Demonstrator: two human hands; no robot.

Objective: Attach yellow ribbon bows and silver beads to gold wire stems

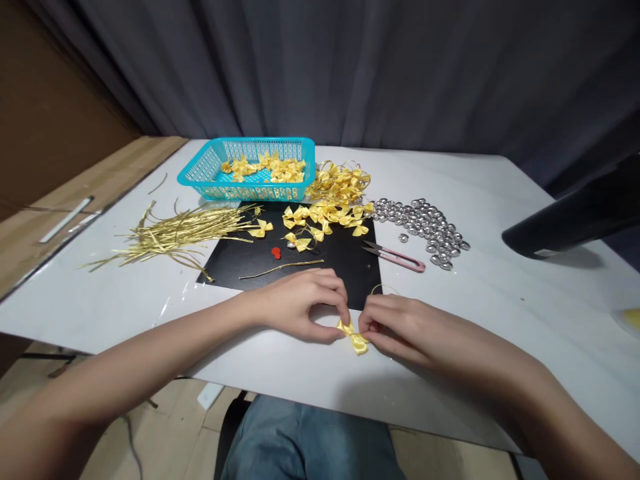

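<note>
A yellow satin bow (pixel 358 343) is near the table's front edge, between my two hands. My left hand (pixel 313 303) pinches the bow's left side between thumb and fingertips. With fingers closed, my right hand (pixel 395 323) grips a thin gold cord (pixel 360 334) that runs across the bow's middle. A loop of the cord curves up behind the right hand. Beyond my left hand, a single gold cord piece (pixel 280 268) lies on the black mat (pixel 345 283), near a small red object (pixel 277 253).
A blue basket (pixel 250 189) holding yellow bows stands at the back, with more bows (pixel 330 213) beside and before it. Gold cords (pixel 175 230) are heaped at left. Pink-handled thread snips (pixel 395 257) and silver beads (pixel 425 227) lie right, near a black cylinder (pixel 560 220).
</note>
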